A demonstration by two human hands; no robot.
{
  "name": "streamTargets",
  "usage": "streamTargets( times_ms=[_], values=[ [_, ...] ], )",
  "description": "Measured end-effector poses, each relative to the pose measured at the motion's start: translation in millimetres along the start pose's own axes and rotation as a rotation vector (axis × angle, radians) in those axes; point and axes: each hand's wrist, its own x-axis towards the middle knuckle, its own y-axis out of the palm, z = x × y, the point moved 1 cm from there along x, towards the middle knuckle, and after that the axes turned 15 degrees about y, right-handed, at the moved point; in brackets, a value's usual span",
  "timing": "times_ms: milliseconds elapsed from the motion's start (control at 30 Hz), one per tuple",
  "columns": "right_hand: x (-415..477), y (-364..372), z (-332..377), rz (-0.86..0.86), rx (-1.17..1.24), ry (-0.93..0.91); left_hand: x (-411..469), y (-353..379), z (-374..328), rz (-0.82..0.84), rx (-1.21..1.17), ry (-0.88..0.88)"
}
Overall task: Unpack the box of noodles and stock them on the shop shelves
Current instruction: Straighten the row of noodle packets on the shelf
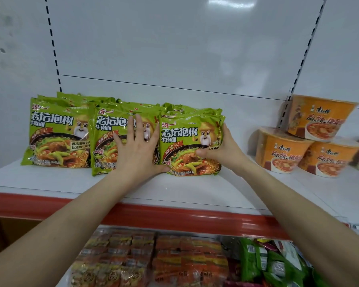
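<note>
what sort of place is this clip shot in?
Most likely a small grocery shop. White shelf with a red front strip and slotted uprights, identical green noodle packs faced outward in rows, orange noodle bowls stacked beside them.

Packs point(60, 133) were lime green, white lettering, brown-and-orange noodle picture. Cups point(282, 150) were orange with red soup print. Shelf point(174, 189) was white, edge strip point(174, 216) red.

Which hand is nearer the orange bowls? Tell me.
Right. The right hand grips the rightmost green pack, left of the orange bowls; the left hand lies flat on the middle pack, farther left.
</note>
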Motion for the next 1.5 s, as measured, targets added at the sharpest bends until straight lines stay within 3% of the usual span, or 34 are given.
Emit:
streamTargets(
  times_ms=[233, 400, 467, 567, 633, 733, 1000, 1500],
  values=[
    [-4.8, 3.6, -0.9, -0.047, 0.053, -0.034, -0.7, -1.5, 1.3, 0.009, -0.029, 0.011],
    [-14.3, 0.5, 0.8, -0.14, -0.069, 0.032, -13.4, -7.3, 11.3, -0.032, -0.013, -0.011],
    [-23.6, -4.0, 10.7, -0.275, -0.235, -0.069, -17.4, -9.9, 18.1, -0.03, -0.007, -0.038],
    [-38.4, 3.0, 28.3, -0.433, -0.655, -0.453, -19.6, -11.7, 26.9, -0.013, -0.045, -0.023],
    [-38.8, 20.9, 31.1, -0.391, -0.923, -0.655, -19.6, -10.9, 30.2, -0.002, -0.074, -0.001],
    [-37.9, 42.6, 34.4, -0.245, -1.11, -0.618, -20.8, -9.0, 36.9, -0.013, -0.12, 0.03],
    [-32.1, 43.8, 30.7, -0.214, -1.041, -0.43, -26.0, -7.9, 48.5, -0.04, -0.176, 0.075],
    [-34.9, 41.0, 33.8, -0.148, -1.008, -0.471, -25.5, -13.2, 59.0, -0.056, -0.277, 0.141]
  ],
)
